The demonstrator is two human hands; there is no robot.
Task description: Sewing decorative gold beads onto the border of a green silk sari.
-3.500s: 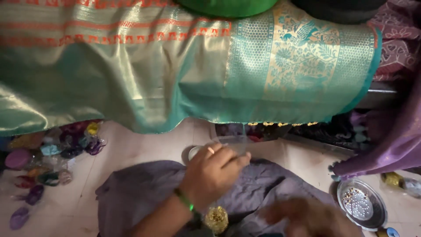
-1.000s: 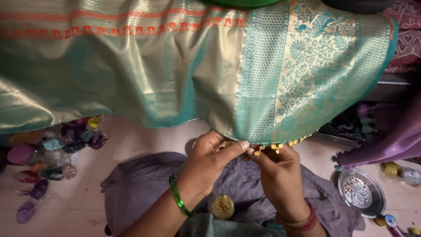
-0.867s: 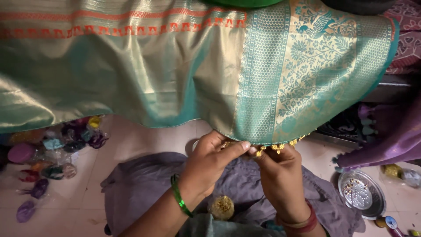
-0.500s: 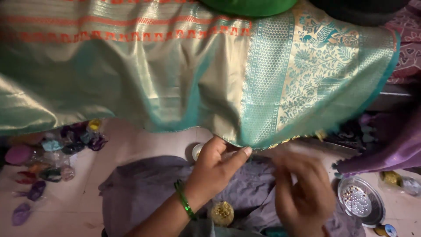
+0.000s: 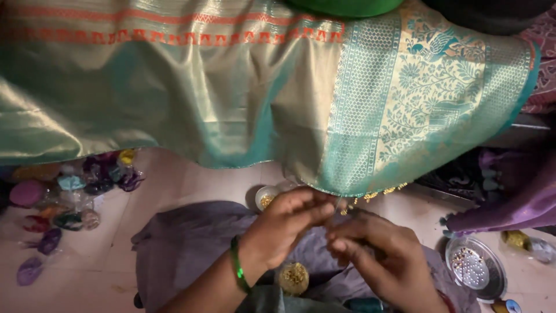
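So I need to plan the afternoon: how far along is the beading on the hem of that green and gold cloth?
Done: a few gold beads already hang along the cloth's hem to the right of the hands. In hand: the left hand and right hand pinch together just under that hem. Left: the hem to their left looks bare, and the round metal tray holds more beads.

small bags of coloured thread (image 5: 69,191) lie on the floor (image 5: 191,185), left. a round metal plate (image 5: 476,271) holds what may be beads, right. purple cloth (image 5: 515,197) hangs nearby.
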